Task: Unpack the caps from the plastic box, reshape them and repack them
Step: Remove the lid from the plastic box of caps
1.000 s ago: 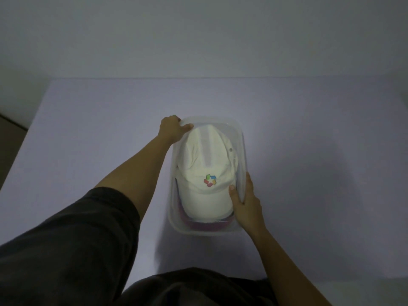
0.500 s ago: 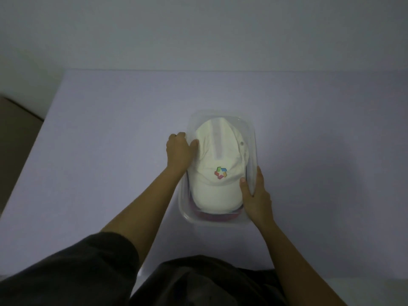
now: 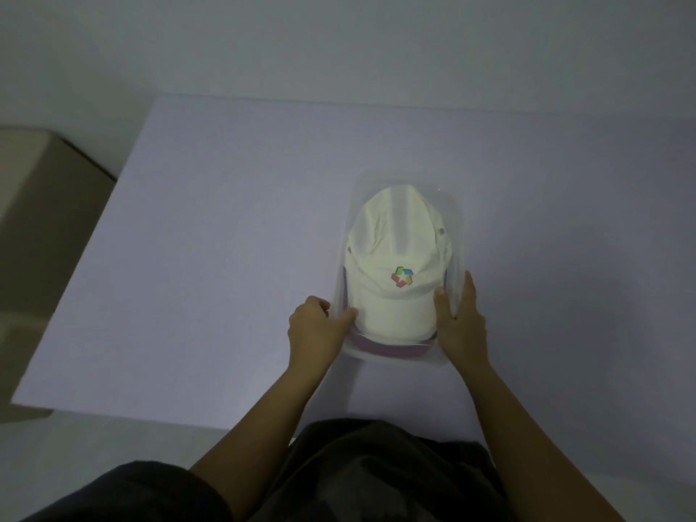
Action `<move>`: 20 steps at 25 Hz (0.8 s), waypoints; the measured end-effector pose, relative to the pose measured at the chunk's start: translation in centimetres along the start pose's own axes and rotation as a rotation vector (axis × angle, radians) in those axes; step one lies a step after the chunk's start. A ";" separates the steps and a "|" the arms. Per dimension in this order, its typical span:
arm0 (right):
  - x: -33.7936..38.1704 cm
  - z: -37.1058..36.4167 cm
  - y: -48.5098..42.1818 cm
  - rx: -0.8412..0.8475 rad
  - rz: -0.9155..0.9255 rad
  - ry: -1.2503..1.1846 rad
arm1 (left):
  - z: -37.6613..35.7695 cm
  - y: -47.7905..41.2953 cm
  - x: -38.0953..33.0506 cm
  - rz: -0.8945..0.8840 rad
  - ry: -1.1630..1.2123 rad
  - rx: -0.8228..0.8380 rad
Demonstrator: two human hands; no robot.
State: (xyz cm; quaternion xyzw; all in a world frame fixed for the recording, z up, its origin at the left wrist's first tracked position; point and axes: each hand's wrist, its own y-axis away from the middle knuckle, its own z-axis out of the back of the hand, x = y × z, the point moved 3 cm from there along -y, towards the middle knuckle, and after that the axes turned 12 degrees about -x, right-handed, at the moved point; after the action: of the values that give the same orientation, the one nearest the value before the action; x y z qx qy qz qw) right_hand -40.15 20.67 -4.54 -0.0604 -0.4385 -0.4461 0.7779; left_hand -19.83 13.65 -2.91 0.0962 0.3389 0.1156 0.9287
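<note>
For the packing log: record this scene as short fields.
container: clear plastic box on the pale table
top item: cream baseball cap with multicoloured logo, inside box
beneath: pink brim edge of another cap
left hand: on box's left near rim
right hand: on box's right wall, thumb at cap
caps removed: none

A pale lilac table [image 3: 226,258] against a grey wall [image 3: 339,43]; a tan cardboard box [image 3: 34,190] beside its left edge
</note>
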 end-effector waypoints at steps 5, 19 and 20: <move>0.0 -0.1 0.0 -0.019 0.005 0.007 | -0.4 -0.3 1.2 0.159 0.058 0.059; -0.4 -0.1 -0.3 -0.014 0.021 -0.033 | 1.0 -0.3 -0.6 0.135 -0.049 0.193; -0.5 -0.2 -0.4 -0.013 0.031 -0.050 | 1.1 -0.3 -0.7 0.115 -0.055 0.188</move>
State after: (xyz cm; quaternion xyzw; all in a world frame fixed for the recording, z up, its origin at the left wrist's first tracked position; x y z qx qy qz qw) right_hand -40.45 20.71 -5.14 -0.0834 -0.4541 -0.4351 0.7730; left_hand -19.60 13.05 -1.70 0.2053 0.3165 0.1335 0.9165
